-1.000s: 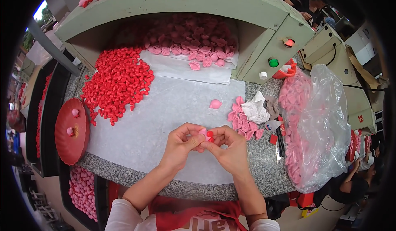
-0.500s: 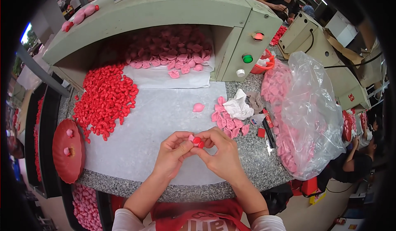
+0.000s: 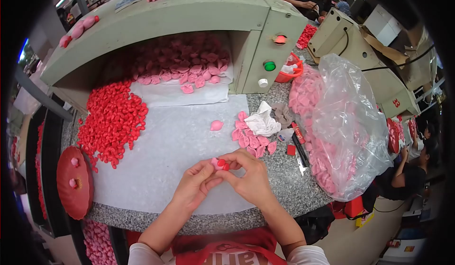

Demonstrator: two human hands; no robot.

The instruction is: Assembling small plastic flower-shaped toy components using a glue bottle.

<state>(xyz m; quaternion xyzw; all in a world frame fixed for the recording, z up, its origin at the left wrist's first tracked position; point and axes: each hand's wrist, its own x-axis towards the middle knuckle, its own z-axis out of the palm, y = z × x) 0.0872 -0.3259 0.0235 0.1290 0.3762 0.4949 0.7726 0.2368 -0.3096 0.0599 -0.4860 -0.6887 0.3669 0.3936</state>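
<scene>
Over the near part of the white sheet, my two hands meet fingertip to fingertip. My left hand pinches a small pink moulded piece. At its right side a glossy red piece sits between the thumb and fingers of my right hand. The two pieces touch; whether they are joined cannot be seen behind the fingers. Beyond my hands a single rounded pink piece lies on the sheet. Several crumpled pink shells are heaped just past my right hand.
A heap of red pieces spreads at left, beside a red scalloped dish. Behind stands a green-grey metal housing with pink shells inside. At right lie white tissue, a blade and a clear bag of pink shells.
The whole picture has shifted slightly left. My fingers have turned the pieces a little, and more of the pink one shows. Both hands keep their pinch.
</scene>
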